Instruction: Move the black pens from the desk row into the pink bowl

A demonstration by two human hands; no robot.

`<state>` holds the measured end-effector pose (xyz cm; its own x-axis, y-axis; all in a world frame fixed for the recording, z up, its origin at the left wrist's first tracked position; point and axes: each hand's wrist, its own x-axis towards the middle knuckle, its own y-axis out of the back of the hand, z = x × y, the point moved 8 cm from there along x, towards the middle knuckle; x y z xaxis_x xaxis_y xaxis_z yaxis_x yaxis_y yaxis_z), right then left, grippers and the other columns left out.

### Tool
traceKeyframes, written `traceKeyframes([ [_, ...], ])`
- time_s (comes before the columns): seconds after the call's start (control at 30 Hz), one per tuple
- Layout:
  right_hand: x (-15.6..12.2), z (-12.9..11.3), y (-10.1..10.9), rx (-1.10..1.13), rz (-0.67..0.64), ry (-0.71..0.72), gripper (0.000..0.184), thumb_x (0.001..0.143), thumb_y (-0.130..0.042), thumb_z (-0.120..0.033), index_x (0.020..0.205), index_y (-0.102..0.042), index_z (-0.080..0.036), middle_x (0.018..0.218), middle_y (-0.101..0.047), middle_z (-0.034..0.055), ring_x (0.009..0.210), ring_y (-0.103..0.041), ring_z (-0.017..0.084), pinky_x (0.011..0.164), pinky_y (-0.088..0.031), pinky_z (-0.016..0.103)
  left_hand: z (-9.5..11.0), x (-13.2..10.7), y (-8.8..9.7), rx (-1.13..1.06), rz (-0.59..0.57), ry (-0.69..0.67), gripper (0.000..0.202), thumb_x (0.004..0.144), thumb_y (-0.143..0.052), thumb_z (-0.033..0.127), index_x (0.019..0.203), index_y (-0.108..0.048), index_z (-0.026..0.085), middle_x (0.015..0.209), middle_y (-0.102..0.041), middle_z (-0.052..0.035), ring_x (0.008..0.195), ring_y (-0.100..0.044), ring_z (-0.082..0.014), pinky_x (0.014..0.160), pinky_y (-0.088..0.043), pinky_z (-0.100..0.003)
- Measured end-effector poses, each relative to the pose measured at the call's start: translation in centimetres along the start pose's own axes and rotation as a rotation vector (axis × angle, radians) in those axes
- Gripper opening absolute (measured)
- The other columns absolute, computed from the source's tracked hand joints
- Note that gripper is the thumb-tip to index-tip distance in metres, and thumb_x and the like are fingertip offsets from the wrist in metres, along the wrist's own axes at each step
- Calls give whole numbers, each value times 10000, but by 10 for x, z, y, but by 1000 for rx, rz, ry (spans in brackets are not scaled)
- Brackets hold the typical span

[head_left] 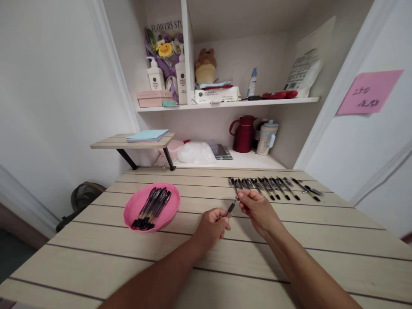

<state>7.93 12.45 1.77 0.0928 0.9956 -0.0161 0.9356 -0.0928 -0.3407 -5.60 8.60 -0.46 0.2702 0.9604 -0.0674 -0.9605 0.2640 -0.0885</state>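
Observation:
My left hand is closed around a pen, whose black grip end points up and to the right. At that end, the fingertips of my right hand are pinched together; what they hold is too small to make out. Just beyond my right hand lies a row of pen parts and black caps, some with gold-coloured barrels, spread side by side. To the left of my left hand, a pink dish with a wavy rim holds a bundle of capped black pens.
Behind the striped wooden table stands a white shelf unit with a red jug and a pale cup. A small raised stand carries blue paper at the back left. A pink note hangs on the right wall.

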Motion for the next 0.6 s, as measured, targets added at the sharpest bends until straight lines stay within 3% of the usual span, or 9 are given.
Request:
traceKeyframes([
  [0.37,1,-3,5,-182,1,54,298,565,-727,-366,762,-629,-166,575,-546,-25,443,-429,68,394,-268,209,-3,0,0,44,2,39,230,706,-515,276,876,-571,132,578,-541,31,361,-342,-27,389,-231,-176],
  [0.6,-6,-2,-5,-176,-30,54,351,542,-736,-368,799,-600,-171,539,-513,-49,424,-417,64,410,-285,213,-4,0,1,65,24,23,199,706,-499,257,844,-570,133,579,-534,33,366,-348,-30,389,-244,-175],
])
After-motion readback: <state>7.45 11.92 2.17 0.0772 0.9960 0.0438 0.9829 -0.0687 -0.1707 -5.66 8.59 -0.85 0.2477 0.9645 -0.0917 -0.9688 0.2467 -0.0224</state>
